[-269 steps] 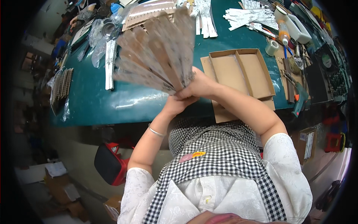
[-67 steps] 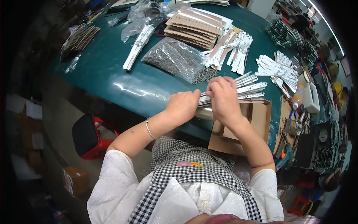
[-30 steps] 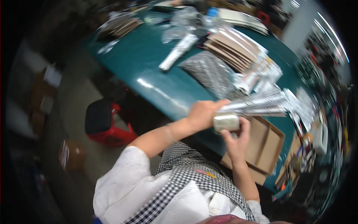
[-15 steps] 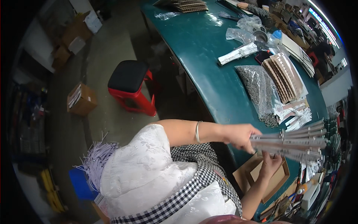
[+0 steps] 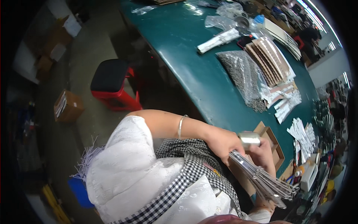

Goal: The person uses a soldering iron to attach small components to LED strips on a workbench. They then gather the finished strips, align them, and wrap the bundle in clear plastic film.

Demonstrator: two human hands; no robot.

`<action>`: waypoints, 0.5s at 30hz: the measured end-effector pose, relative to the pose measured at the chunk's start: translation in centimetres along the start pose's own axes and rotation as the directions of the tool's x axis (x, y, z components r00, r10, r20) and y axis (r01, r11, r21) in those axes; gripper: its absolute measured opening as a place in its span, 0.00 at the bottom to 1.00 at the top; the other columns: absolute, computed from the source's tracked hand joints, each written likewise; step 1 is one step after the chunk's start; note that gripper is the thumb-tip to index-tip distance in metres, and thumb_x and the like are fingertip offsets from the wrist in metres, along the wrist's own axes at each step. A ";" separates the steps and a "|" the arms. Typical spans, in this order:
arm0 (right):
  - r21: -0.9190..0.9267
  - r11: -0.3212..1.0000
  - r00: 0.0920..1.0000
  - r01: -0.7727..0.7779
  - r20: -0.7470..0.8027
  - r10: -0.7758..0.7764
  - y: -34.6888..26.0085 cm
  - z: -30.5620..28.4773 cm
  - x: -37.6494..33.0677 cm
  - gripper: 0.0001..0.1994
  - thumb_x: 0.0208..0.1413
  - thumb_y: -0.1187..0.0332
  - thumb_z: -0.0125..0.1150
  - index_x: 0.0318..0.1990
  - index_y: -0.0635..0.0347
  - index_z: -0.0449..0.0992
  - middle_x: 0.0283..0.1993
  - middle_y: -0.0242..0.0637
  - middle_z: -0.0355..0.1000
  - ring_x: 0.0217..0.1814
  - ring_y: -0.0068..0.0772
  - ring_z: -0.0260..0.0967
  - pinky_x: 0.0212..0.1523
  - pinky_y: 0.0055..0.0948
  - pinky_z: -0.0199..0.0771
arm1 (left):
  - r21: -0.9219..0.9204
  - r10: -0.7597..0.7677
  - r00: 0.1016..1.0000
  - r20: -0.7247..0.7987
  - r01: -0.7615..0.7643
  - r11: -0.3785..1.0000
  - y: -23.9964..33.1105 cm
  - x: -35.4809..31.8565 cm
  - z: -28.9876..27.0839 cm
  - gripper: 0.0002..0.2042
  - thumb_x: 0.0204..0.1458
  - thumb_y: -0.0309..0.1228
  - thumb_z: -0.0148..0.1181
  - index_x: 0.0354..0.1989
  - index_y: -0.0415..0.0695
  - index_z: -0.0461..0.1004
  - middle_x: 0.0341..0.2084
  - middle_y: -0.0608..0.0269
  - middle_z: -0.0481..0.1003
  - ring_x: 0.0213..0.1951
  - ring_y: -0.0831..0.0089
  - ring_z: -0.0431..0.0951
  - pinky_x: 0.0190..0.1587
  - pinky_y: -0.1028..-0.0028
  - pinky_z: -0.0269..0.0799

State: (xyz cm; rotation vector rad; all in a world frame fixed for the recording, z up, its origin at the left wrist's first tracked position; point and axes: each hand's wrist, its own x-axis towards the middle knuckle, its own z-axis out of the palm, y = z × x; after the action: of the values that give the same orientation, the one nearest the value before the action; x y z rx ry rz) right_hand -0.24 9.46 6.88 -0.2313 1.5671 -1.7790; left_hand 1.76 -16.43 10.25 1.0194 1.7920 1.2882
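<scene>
My left hand (image 5: 223,143), with a bangle on its wrist, is closed around one end of a bundle of thin greyish strips (image 5: 261,179). The bundle fans out toward the lower right, across my right forearm. My right hand (image 5: 264,153) is beside it, fingers curled on a shiny, silvery roll-like piece (image 5: 249,139); its exact kind is unclear. Beneath both hands an open cardboard box (image 5: 278,151) shows in part at the table's near edge.
On the green table (image 5: 179,56) lie a clear bag of small grey parts (image 5: 242,76), stacked cardboard dividers (image 5: 270,61), a white wrapped bundle (image 5: 218,40) and white printed strips (image 5: 287,102). A white bottle (image 5: 308,179) stands among clutter at right. A red stool (image 5: 112,82) is left of the table.
The bundle has swung from pointing right to pointing down and right, still in my left hand. My right hand now holds the shiny roll-like piece beside it. The whole view has shifted.
</scene>
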 end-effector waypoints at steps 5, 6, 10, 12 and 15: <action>0.158 0.978 0.991 0.134 -0.041 -0.129 -4.7 -1.6 -2.1 0.27 0.44 0.66 0.78 0.51 0.71 0.77 0.58 0.40 0.72 0.56 0.34 0.72 0.57 0.33 0.72 | 0.128 0.068 0.983 -0.169 -0.046 0.991 0.0 -1.0 -1.4 0.23 0.44 0.27 0.64 0.54 0.53 0.76 0.30 0.54 0.80 0.31 0.55 0.81 0.35 0.64 0.74; 0.120 0.989 0.996 0.091 -0.026 -0.089 -6.3 -1.5 -3.0 0.26 0.44 0.66 0.78 0.50 0.70 0.78 0.57 0.40 0.73 0.56 0.32 0.72 0.58 0.31 0.71 | 0.199 0.128 0.971 -0.202 -0.087 0.976 -0.6 -1.0 -1.8 0.25 0.44 0.25 0.63 0.54 0.54 0.76 0.27 0.55 0.80 0.29 0.55 0.80 0.33 0.63 0.74; 0.008 0.999 0.998 0.049 0.029 -0.050 -8.0 -2.8 -4.5 0.24 0.45 0.64 0.78 0.48 0.68 0.80 0.47 0.37 0.79 0.49 0.29 0.76 0.57 0.30 0.73 | 0.650 0.266 0.959 -0.098 -0.141 0.747 2.1 -0.2 -2.8 0.24 0.42 0.26 0.62 0.53 0.55 0.75 0.21 0.62 0.74 0.23 0.62 0.77 0.24 0.64 0.69; 0.003 1.000 0.996 -0.021 0.090 0.020 -10.0 -3.7 -4.9 0.24 0.45 0.65 0.78 0.48 0.68 0.80 0.48 0.39 0.79 0.48 0.30 0.77 0.56 0.31 0.75 | 0.829 0.288 0.955 -0.076 -0.100 0.551 3.2 0.1 -2.1 0.24 0.42 0.27 0.61 0.52 0.55 0.74 0.18 0.64 0.69 0.20 0.65 0.75 0.20 0.64 0.66; -0.201 0.972 0.981 0.118 0.172 -0.084 -11.6 -5.2 -6.7 0.21 0.46 0.66 0.77 0.47 0.67 0.81 0.48 0.40 0.79 0.48 0.30 0.77 0.56 0.32 0.76 | 0.851 0.338 0.941 -0.011 -0.168 0.497 4.0 1.3 -2.7 0.22 0.42 0.26 0.59 0.50 0.51 0.73 0.18 0.61 0.69 0.20 0.62 0.76 0.19 0.64 0.67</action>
State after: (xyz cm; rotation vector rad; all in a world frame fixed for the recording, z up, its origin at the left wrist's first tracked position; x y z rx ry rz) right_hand -3.19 17.46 18.49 -0.5545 1.6493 -1.6236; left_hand -0.41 -15.60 14.68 1.7949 2.5706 0.5812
